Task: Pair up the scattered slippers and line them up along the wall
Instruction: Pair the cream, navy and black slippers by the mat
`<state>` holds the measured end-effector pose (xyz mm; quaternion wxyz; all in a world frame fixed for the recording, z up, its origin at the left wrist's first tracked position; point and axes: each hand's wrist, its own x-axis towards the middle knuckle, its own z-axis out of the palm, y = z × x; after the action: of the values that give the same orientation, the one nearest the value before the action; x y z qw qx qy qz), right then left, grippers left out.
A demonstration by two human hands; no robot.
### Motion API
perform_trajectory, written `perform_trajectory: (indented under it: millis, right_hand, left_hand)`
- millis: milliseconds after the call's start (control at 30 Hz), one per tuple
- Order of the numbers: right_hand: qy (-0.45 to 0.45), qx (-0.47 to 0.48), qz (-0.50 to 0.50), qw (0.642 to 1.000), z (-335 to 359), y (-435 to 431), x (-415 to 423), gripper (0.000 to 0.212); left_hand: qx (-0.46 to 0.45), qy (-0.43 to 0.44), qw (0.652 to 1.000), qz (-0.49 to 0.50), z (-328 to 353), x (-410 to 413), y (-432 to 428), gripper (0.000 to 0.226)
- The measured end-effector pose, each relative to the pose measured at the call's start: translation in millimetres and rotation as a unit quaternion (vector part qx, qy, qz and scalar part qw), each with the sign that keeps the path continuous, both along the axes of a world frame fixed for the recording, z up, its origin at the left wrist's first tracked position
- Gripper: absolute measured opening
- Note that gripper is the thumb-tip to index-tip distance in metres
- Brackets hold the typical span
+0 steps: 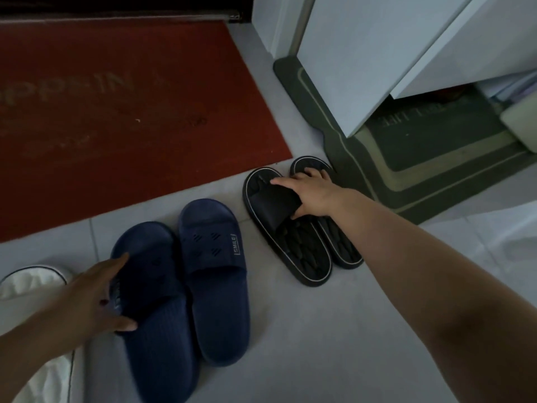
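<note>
The left hand point(93, 298) clamps across the smooth strap of the left navy slipper point(157, 330), fingers on the toe side and thumb on the heel side. Its ribbed footbed touches the right navy slipper point(218, 286), whose perforated strap carries a "SMILE" tag.

The right hand point(313, 196) holds the near black slipper point(302, 251) with its thumb tucked under the matte strap and index finger laid on top; the other fingers rest on the far black slipper point(343, 253). Both have knobbly footbeds and pale piping.

Both pairs lie side by side on the pale tiled floor point(290, 344). At 8 o'clock lies a white slipper point(29, 282), at 10 a coarse red doormat point(116, 112), at 2 a green bordered mat point(421, 175) under a white cabinet point(363, 53).
</note>
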<state>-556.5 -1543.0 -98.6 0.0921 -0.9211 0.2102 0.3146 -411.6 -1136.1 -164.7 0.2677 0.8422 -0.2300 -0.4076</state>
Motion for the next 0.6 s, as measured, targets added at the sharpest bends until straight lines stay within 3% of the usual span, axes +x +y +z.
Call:
perform_trajectory:
  millis: [267,400,500,600]
  right_hand:
    - [-0.055,-0.008,0.009,0.998,-1.8,-2.5,-17.9,0.092]
    - [-0.044,0.019,0.023,0.999,9.2,18.1,-13.7,0.119]
    - [-0.073,0.125,0.064,0.987,13.2,60.8,-6.7,0.126]
    - [-0.089,0.279,0.037,0.955,13.0,103.5,3.1,0.125]
  left_hand:
    - [-0.039,0.034,0.998,0.030,12.7,-10.0,-2.8,0.121]
    - [-0.052,0.061,0.995,0.059,20.0,-14.8,-8.5,0.123]
    - [-0.048,0.059,0.995,0.062,33.2,-18.5,-13.8,0.118]
    - [-0.045,0.051,0.997,0.047,44.4,-17.7,-17.3,0.114]
